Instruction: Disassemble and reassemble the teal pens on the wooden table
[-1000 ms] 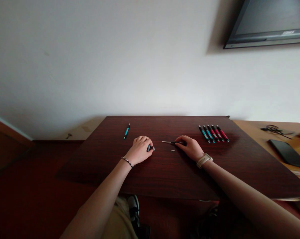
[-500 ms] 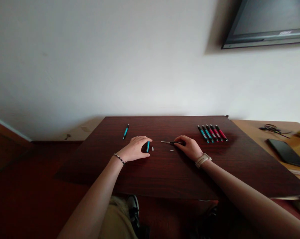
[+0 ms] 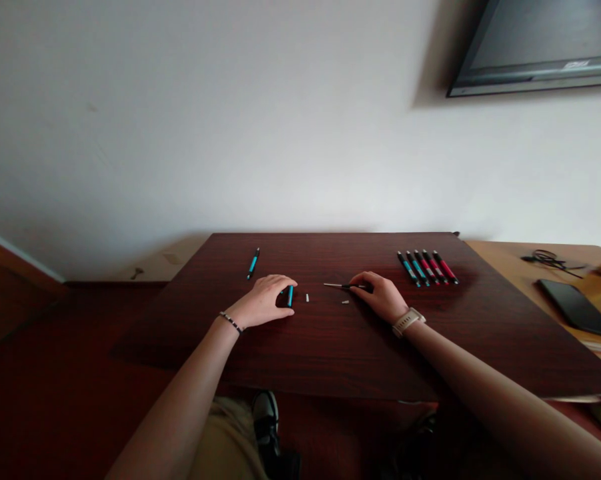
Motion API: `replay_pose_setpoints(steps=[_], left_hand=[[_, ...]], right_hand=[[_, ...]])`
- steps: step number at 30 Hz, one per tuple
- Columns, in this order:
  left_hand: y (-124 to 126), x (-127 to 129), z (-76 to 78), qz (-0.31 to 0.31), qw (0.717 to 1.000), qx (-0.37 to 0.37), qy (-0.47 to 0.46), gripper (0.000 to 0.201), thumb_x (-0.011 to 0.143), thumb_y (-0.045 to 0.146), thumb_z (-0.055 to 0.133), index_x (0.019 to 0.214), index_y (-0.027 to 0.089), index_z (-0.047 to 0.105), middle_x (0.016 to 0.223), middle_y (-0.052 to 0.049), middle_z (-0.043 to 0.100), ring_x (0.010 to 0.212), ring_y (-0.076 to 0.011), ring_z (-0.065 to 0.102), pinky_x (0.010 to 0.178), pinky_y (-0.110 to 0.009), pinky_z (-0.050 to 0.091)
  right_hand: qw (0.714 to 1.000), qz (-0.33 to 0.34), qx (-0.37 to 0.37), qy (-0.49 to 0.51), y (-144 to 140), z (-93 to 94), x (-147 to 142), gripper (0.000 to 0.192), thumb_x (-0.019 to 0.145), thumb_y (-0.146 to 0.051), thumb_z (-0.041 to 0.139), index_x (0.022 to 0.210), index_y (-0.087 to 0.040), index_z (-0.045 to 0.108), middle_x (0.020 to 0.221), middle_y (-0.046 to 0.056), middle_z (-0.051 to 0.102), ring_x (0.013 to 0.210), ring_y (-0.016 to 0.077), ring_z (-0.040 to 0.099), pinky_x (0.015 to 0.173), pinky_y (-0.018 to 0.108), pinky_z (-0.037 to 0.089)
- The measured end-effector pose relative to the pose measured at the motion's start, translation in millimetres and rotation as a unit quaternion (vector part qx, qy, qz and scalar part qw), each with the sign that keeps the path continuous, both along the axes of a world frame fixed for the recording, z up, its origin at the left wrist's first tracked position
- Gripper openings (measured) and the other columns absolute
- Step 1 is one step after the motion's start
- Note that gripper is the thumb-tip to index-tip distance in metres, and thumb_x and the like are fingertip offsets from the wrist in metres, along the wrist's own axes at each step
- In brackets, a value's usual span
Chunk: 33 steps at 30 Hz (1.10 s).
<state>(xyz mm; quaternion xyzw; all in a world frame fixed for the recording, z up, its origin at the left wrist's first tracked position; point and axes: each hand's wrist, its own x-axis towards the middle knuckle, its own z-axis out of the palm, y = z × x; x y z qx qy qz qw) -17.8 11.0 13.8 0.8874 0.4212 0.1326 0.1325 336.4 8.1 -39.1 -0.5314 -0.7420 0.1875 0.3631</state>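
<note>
Two hands: both low on the dark wooden counter (image 3: 330,347), working apart on pen parts.
Left grip: left hand (image 3: 260,303) curls loosely, fingertips touching a short teal pen barrel (image 3: 290,296) lying on the counter; pinched or only steadied, cannot tell.
Right grip: right hand (image 3: 383,297) pinches the dark end of a thin refill (image 3: 338,286), whose pale tip points toward the left hand, flat along the counter.
Between the hands: two small white bits, one (image 3: 307,298) just beside the barrel, the other (image 3: 345,302) just below the refill; probably laid close so they stay within reach.
Farther left: one whole teal pen (image 3: 253,263) lies alone, apart from the rest, beyond the left hand.
Farther right: row of five pens (image 3: 427,267), teal and red, side by side near the far edge; sorted look, kept apart from the loose parts.
Wrists: beaded bracelet (image 3: 230,323) on the left, pale watch (image 3: 408,321) on the right.
Surroundings: dark tablet (image 3: 575,309) and tangled cable (image 3: 548,259) on the lighter surface to the right; screen (image 3: 540,47) on the wall.
</note>
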Motion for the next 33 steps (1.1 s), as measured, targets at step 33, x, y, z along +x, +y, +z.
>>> replay_pose_setpoints(steps=[33], left_hand=[[-1.0, 29.9, -7.0, 0.019, 0.998, 0.056, 0.011, 0.007, 0.093, 0.021, 0.063, 0.098, 0.024, 0.066, 0.12, -0.005, 0.067, 0.122, -0.0254, 0.058, 0.108, -0.043, 0.042]], right_hand=[[1.0, 0.003, 0.001, -0.005, -1.0, 2.4, -4.7, 0.014, 0.092, -0.036, 0.068, 0.098, -0.026, 0.075, 0.097, 0.004, 0.076, 0.09, 0.0226, 0.071, 0.084, 0.034, 0.053]])
